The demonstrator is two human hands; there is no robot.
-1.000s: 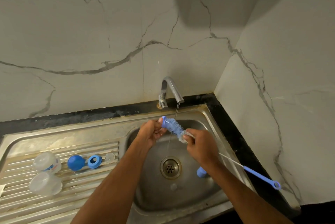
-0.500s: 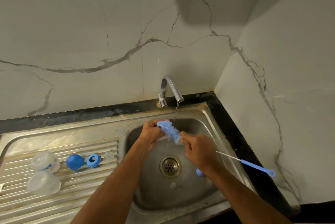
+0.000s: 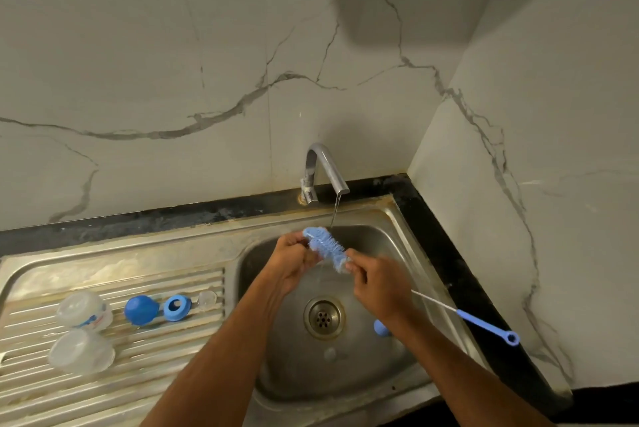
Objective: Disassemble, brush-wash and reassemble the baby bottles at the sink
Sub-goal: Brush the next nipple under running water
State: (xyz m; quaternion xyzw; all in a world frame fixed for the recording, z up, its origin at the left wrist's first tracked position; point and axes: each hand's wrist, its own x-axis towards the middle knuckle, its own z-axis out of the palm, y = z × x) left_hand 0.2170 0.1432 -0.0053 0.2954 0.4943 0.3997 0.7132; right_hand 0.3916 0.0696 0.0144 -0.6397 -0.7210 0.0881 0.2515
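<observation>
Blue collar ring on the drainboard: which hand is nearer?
Left. The left hand holds the brush head over the basin, just right of the blue collar ring; the right hand is farther right.

Both hands point(image 3: 294, 260) have shifted the brush point(image 3: 325, 246) leftward beneath the water stream.

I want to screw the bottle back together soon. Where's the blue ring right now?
The blue ring lies on the ribbed draining board, left of the basin, between the blue cap and a small clear teat.
</observation>
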